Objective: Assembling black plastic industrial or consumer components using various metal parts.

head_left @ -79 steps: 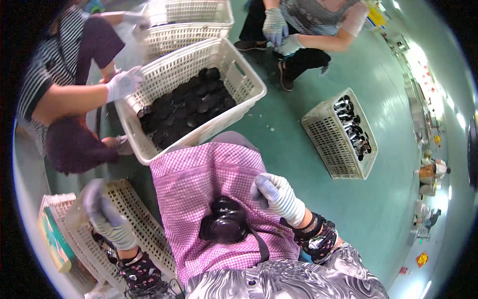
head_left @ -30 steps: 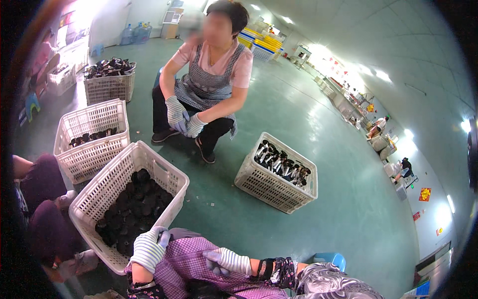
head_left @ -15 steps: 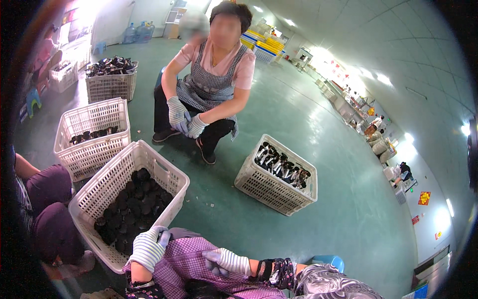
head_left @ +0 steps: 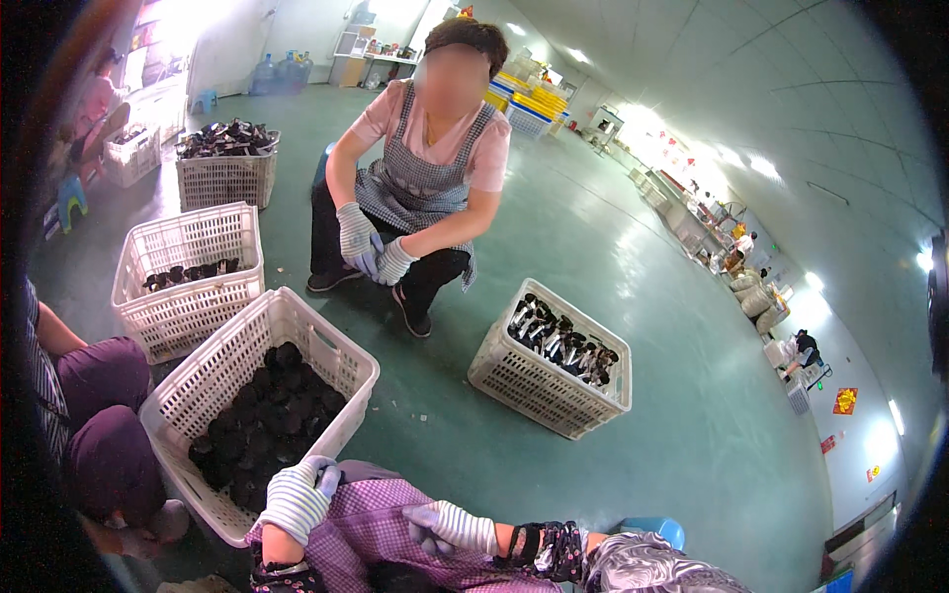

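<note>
Both of my hands wear striped knit gloves. My left hand (head_left: 299, 497) lies by my knee, next to the near rim of a large white slatted crate (head_left: 348, 387). Its fingers are bent closed, and what may be in them is hidden. Over my lap spreads a purple checked apron (head_left: 368, 509). On that cloth rests my right hand (head_left: 451, 527), its fingers curled in; I cannot make out anything inside. Many dark, rounded pieces (head_left: 267, 415) fill the bottom of the crate.
A person in a checked apron (head_left: 420, 188) squats opposite, gloved hands together. To their right stands a crate (head_left: 539, 395) of dark, pale-stemmed pieces. More crates (head_left: 188, 321) line the left, beside a seated person's purple-clad knees (head_left: 109, 435). A blue stool (head_left: 657, 529) is near my right arm.
The view has tilted up slightly, so the crates and the squatting person appear a little lower. My hands keep their places and closed shape.
</note>
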A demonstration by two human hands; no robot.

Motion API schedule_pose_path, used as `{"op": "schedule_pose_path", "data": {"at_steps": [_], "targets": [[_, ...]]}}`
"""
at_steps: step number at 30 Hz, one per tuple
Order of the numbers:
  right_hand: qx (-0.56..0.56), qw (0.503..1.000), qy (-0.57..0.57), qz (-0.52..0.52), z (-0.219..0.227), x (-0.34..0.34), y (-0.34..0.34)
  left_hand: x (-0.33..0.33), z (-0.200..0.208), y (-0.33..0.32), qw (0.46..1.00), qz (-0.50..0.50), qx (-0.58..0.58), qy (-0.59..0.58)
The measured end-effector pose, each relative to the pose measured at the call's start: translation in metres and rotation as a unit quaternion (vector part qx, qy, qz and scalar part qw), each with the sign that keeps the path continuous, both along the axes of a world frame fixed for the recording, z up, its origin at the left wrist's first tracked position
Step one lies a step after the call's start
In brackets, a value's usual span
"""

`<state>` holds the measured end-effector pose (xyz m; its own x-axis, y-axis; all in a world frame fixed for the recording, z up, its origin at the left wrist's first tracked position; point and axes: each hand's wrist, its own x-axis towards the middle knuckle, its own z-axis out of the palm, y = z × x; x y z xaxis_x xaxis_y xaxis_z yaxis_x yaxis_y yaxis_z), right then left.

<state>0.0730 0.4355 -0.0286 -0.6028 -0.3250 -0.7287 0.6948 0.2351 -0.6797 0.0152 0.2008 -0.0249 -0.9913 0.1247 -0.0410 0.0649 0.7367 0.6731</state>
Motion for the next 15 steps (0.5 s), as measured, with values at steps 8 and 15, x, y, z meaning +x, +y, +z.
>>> {"op": "schedule_pose_path", "data": {"at_steps": [8, 15], "targets": [[-0.005, 1.000, 0.005, -0.009, 0.011, 0.000, -0.004, 0.000, -0.003, 0.000, 1.000, 0.001, 0.016, 0.010], [-0.004, 1.000, 0.008, -0.001, 0.006, 0.000, -0.001, -0.001, -0.003, 0.000, 1.000, 0.002, 0.016, 0.004]]}}
